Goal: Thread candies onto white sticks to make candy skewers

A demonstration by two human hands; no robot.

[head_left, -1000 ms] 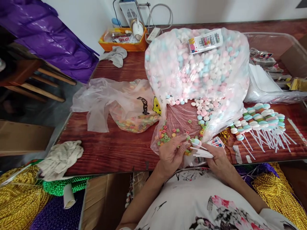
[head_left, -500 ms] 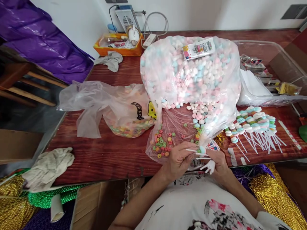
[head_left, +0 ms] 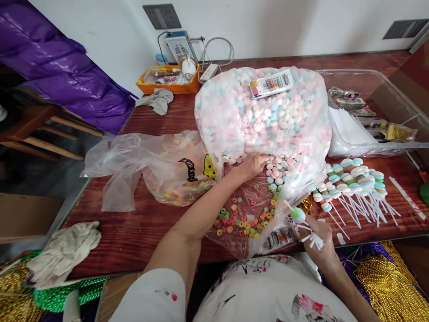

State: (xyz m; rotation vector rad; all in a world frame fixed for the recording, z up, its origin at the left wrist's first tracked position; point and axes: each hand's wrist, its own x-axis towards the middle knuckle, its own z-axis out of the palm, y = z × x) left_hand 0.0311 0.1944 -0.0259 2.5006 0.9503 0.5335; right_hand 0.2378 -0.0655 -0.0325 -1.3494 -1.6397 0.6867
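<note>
My left hand [head_left: 254, 165] reaches into the mouth of the big clear bag [head_left: 231, 134], fingers curled against the pastel round candies [head_left: 275, 173]; what they pinch is hidden. Beside the bag's right edge, my right hand [head_left: 320, 237] is closed around a bundle of white sticks [head_left: 315, 240]. One stick there carries a green and pale blue candy piece [head_left: 297, 214]. Small coloured ring candies [head_left: 234, 219] lie scattered on the bag's spread plastic. To the right rests a pile of threaded candy sticks [head_left: 358, 179].
A smaller tied bag of rings [head_left: 177, 179] lies left. Behind are an orange tray [head_left: 167, 87] and a power strip [head_left: 209, 71]. A clear bin [head_left: 378, 145] with packets stands right. A crumpled cloth [head_left: 65, 250] sits at the left front edge. Shiny bead strands [head_left: 389, 281] hang below.
My left hand has left the sticks and moved forward to the round candies in the bag. My right hand has shifted slightly right and down, still gripping the sticks. The view has tilted up.
</note>
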